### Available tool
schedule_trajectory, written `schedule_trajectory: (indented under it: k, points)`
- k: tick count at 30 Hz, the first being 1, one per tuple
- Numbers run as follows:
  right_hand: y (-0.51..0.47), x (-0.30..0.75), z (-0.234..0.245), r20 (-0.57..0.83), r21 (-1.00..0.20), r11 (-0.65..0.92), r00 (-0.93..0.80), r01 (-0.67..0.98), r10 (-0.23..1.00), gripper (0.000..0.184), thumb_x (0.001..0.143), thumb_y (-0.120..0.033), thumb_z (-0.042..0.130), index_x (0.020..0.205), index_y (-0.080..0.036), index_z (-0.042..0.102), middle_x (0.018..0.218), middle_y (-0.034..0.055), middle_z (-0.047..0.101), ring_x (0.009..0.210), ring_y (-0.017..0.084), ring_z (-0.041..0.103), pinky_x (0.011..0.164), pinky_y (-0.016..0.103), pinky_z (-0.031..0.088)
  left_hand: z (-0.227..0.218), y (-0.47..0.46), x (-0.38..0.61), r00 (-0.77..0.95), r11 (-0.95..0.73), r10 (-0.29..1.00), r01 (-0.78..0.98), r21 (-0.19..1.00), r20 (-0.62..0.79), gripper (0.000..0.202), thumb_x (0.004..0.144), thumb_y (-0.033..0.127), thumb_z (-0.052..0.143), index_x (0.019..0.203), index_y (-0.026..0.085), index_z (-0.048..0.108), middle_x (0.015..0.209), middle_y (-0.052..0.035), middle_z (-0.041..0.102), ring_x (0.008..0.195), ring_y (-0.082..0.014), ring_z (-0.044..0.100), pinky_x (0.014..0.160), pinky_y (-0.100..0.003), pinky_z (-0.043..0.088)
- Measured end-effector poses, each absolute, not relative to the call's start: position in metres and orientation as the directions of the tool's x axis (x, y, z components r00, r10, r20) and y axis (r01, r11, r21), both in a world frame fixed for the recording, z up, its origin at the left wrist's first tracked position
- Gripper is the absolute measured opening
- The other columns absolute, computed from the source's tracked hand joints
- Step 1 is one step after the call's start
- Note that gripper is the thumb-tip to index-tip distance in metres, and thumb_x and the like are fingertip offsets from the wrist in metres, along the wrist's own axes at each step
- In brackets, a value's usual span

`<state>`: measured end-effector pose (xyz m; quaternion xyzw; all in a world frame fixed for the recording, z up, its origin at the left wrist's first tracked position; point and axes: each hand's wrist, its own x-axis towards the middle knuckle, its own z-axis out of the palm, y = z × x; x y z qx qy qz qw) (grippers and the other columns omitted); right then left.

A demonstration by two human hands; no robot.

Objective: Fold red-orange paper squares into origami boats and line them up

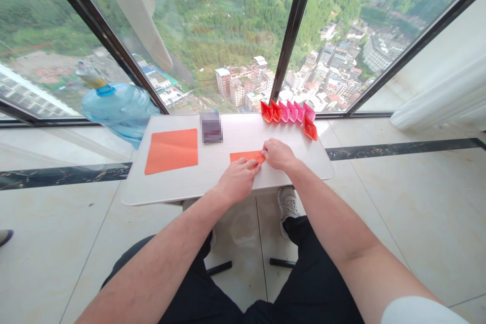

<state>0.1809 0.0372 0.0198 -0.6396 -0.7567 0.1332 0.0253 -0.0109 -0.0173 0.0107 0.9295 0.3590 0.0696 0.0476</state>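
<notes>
A folded strip of orange paper lies on the white table in front of me. My left hand rests on its near edge with the fingers pressed down on it. At the strip's right end, my right hand pinches the paper between thumb and curled fingers. Part of the strip is hidden under both hands, so its exact folds there do not show. Farther left, a flat orange sheet with a faint crease across it lies apart from my hands.
Folded pink paper pieces and red ones stand in a row at the far right edge, with another red folded piece nearer. A blurred dark item stands at the back. A large water bottle is beyond the left corner, by the windows.
</notes>
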Motion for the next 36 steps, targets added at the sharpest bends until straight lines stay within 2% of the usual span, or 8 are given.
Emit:
schedule_trajectory:
  k: [19, 25, 27, 31, 36]
  points:
    - [0.038, 0.182, 0.015, -0.129, -0.218, 0.187, -0.218, 0.958, 0.967, 0.017, 0.097, -0.029, 0.052, 0.101, -0.019, 0.065, 0.111, 0.0099, 0.065, 0.109, 0.022, 0.059, 0.091, 0.031, 0.044, 0.010, -0.018, -0.010, 0.733, -0.739, 0.673, 0.661, 0.127, 0.098, 0.040, 0.096, 0.018, 0.040, 0.129, 0.014, 0.062, 0.128, -0.0120, 0.064, 0.095, -0.0243, 0.054, 0.088, -0.038, 0.044]
    - [0.038, 0.183, 0.014, -0.106, -0.264, 0.160, -0.194, 0.951, 0.975, 0.013, 0.095, -0.028, 0.052, 0.095, -0.021, 0.063, 0.107, 0.0084, 0.064, 0.104, 0.021, 0.058, 0.089, 0.031, 0.044, 0.008, -0.019, -0.009, 0.707, -0.715, 0.699, 0.684, 0.145, 0.109, 0.039, 0.097, 0.019, 0.040, 0.127, 0.016, 0.065, 0.126, -0.0104, 0.066, 0.096, -0.0246, 0.055, 0.088, -0.038, 0.045]
    - [0.036, 0.185, 0.012, -0.086, -0.301, 0.153, -0.187, 0.941, 0.979, 0.011, 0.091, -0.031, 0.058, 0.096, -0.022, 0.062, 0.105, 0.0069, 0.063, 0.100, 0.021, 0.058, 0.086, 0.031, 0.044, 0.006, -0.019, -0.009, 0.698, -0.708, 0.705, 0.689, 0.154, 0.125, 0.040, 0.097, 0.020, 0.040, 0.129, 0.017, 0.064, 0.128, -0.0094, 0.066, 0.098, -0.0248, 0.055, 0.089, -0.039, 0.045]
    - [0.030, 0.188, 0.008, 0.004, -0.347, 0.150, -0.159, 0.926, 0.987, 0.034, 0.079, -0.042, 0.072, 0.104, -0.022, 0.060, 0.109, 0.0070, 0.061, 0.104, 0.023, 0.056, 0.089, 0.034, 0.045, 0.003, -0.018, -0.010, 0.691, -0.705, 0.709, 0.689, 0.168, 0.138, 0.042, 0.096, 0.019, 0.042, 0.132, 0.018, 0.063, 0.129, -0.0084, 0.066, 0.100, -0.0254, 0.056, 0.089, -0.039, 0.046]
    - [0.035, 0.199, 0.003, 0.023, -0.362, 0.032, -0.025, 0.931, 0.999, 0.032, 0.080, -0.042, 0.071, 0.102, -0.022, 0.061, 0.108, 0.0085, 0.061, 0.104, 0.025, 0.055, 0.092, 0.037, 0.044, 0.002, -0.018, -0.010, 0.696, -0.708, 0.706, 0.685, 0.175, 0.130, 0.041, 0.095, 0.018, 0.043, 0.130, 0.018, 0.065, 0.128, -0.0101, 0.066, 0.101, -0.0256, 0.056, 0.090, -0.040, 0.046]
